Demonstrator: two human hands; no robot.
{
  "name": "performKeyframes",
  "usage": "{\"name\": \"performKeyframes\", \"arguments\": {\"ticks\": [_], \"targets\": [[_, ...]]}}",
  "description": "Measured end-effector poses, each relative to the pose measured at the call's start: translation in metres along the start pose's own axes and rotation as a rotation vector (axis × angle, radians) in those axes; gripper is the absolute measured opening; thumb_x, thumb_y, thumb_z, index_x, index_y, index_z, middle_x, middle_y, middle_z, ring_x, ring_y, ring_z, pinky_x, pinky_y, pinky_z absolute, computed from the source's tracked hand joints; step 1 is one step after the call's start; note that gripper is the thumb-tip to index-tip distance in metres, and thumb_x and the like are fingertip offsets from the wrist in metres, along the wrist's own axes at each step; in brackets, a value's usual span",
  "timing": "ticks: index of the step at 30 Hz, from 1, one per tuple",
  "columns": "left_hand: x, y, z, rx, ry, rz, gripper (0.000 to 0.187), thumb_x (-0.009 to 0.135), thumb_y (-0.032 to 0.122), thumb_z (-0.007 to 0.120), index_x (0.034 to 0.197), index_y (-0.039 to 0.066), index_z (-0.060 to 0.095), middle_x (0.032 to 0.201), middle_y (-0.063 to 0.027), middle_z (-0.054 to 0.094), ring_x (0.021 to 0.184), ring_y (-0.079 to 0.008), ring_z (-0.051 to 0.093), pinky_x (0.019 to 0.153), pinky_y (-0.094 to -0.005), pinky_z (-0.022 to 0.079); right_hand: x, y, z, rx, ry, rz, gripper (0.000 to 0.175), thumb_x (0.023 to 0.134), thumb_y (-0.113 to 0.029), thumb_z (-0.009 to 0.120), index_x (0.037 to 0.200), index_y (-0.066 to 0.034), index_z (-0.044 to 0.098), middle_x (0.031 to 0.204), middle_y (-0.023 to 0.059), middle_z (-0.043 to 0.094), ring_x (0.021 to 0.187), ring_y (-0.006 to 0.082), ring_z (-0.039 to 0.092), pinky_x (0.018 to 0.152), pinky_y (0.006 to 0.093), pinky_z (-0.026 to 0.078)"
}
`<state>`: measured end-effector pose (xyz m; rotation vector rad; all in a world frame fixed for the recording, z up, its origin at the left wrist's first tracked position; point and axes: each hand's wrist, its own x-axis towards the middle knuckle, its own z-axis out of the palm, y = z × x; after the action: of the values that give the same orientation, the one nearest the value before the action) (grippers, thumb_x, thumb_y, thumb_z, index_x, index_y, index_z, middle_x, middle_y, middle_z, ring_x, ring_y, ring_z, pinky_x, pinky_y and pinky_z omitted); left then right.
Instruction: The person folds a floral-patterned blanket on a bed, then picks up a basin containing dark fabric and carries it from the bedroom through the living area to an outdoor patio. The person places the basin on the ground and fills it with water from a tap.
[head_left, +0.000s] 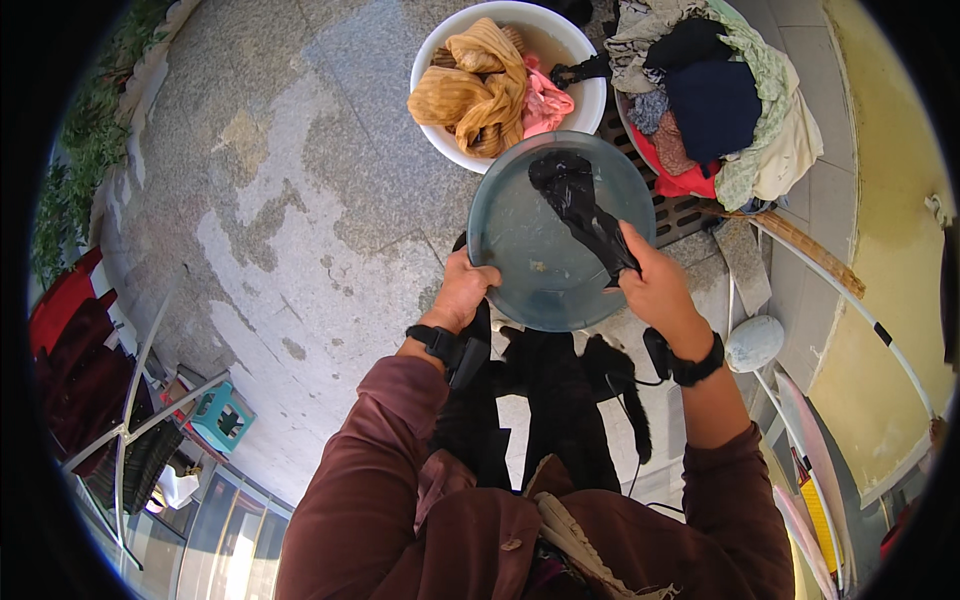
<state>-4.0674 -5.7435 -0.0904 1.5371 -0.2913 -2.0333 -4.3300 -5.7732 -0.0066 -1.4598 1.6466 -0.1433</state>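
Observation:
My left hand (462, 288) grips the near left rim of a round blue-green plastic basin (510, 232), thumb over the edge. My right hand (658, 289) holds the lower end of a glossy black bundle (581, 210); whether it is wet cloth or thin plastic I cannot tell. The bundle stretches up across the basin's inside, and its far end rests near the far wall. A few small specks lie on the basin floor. Just beyond stands a white tub (427, 142) of cloudy water with a ribbed tan garment (480, 90) and a pink cloth (546, 101).
To the right, a heaped container holds laundry, with a navy cloth (712, 109) on top. A slotted drain grate (679, 217) lies below it. Poles and a broom (814, 251) lean along the yellow wall (885, 322). A teal stool (223, 416) and a metal rack (124, 431) stand left.

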Motion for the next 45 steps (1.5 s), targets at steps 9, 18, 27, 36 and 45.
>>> {"name": "performKeyframes", "arguments": {"ticks": [9, 18, 27, 36, 45], "targets": [[0.002, -0.001, 0.013, 0.068, -0.021, 0.034, 0.034, 0.068, -0.009, 0.055, 0.101, -0.005, 0.060, 0.088, -0.0072, 0.061, 0.078, -0.0176, 0.057, 0.069, -0.0293, 0.046, 0.095, 0.017, 0.059, -0.258, -0.010, 0.191, 0.069, 0.079, -0.028, 0.063, 0.138, -0.0010, 0.038, 0.116, 0.0317, 0.052, 0.100, 0.0453, 0.056, 0.090, 0.0439, 0.046], [0.007, 0.003, 0.023, 0.079, -0.057, 0.011, 0.038, 0.068, -0.009, 0.054, 0.105, -0.006, 0.059, 0.091, -0.0078, 0.062, 0.081, -0.0182, 0.058, 0.069, -0.0288, 0.046, 0.107, 0.018, 0.064, -0.284, -0.012, 0.225, 0.027, 0.071, -0.007, 0.060, 0.095, 0.0040, 0.063, 0.093, 0.0281, 0.061, 0.095, 0.0413, 0.059, 0.086, 0.0439, 0.047], [0.002, -0.005, 0.025, 0.083, -0.054, -0.058, 0.040, 0.067, -0.009, 0.053, 0.107, -0.005, 0.058, 0.091, -0.0083, 0.062, 0.080, -0.0188, 0.058, 0.068, -0.0298, 0.046, 0.056, 0.055, 0.035, -0.261, -0.013, -0.003, 0.085, 0.071, 0.003, 0.059, 0.147, -0.0111, 0.024, 0.141, 0.0351, 0.028, 0.113, 0.0474, 0.051, 0.093, 0.0423, 0.045], [0.008, -0.015, 0.026, 0.058, -0.076, -0.021, 0.039, 0.068, -0.010, 0.054, 0.106, -0.004, 0.059, 0.091, -0.0080, 0.062, 0.078, -0.0178, 0.058, 0.066, -0.0293, 0.047, 0.067, 0.051, 0.062, -0.467, -0.166, -0.055, 0.027, 0.076, -0.003, 0.059, 0.103, -0.0051, 0.060, 0.111, 0.0256, 0.052, 0.085, 0.0399, 0.061, 0.075, 0.0446, 0.052], [0.003, -0.009, 0.027, 0.058, -0.027, -0.048, 0.043, 0.069, -0.010, 0.055, 0.112, -0.007, 0.054, 0.100, -0.0108, 0.060, 0.081, -0.0223, 0.062, 0.056, -0.0294, 0.047, 0.048, 0.067, 0.041, -0.420, 0.044, 0.077, 0.022, 0.079, -0.016, 0.063, 0.092, 0.0022, 0.059, 0.106, 0.0265, 0.056, 0.077, 0.0424, 0.061, 0.070, 0.0456, 0.051]]}}
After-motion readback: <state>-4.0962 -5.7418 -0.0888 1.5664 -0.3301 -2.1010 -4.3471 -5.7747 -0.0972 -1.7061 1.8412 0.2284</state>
